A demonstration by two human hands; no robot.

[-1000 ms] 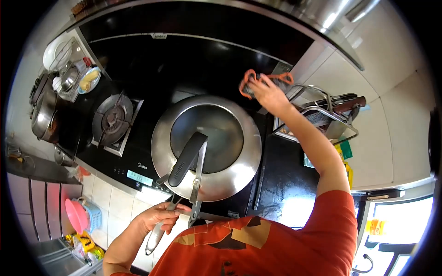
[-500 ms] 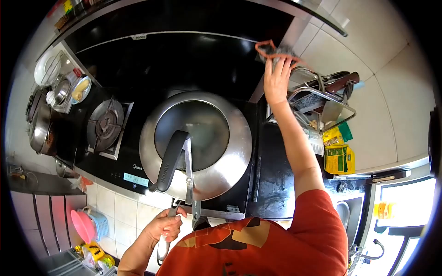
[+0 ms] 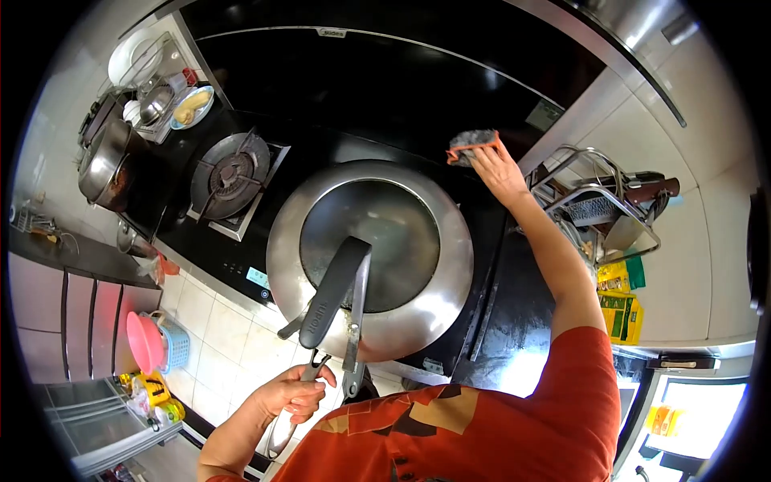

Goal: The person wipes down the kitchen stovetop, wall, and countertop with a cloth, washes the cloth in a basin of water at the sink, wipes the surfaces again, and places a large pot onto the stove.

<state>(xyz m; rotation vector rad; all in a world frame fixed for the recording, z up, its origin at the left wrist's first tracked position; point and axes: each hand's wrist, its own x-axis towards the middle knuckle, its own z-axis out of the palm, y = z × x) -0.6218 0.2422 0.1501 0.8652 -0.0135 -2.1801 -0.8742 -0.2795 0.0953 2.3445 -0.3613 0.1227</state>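
My right hand (image 3: 499,173) presses a grey cloth with orange edging (image 3: 474,142) against the black glossy panel behind the stove. My left hand (image 3: 291,395) is closed around the metal handle of a utensil (image 3: 279,438), low in front of the stove. The utensil's working end cannot be made out. Between my hands sits a wide steel wok (image 3: 438,309) with a glass-centred lid (image 3: 401,233), cloudy inside. A black handle marked SUPOR (image 3: 333,293) rises over the lid toward me.
A bare gas burner (image 3: 231,175) and a steel pot (image 3: 112,165) are to the left. Near the pot is a plate with yellowish food (image 3: 193,107). On the right, a metal rack (image 3: 598,193) holds a grater and knives, with yellow packets (image 3: 620,317) below it.
My right hand has moved the cloth from the panel's right edge by the rack leftward and lower on the panel. The view has turned to the right. My left hand keeps its grip.
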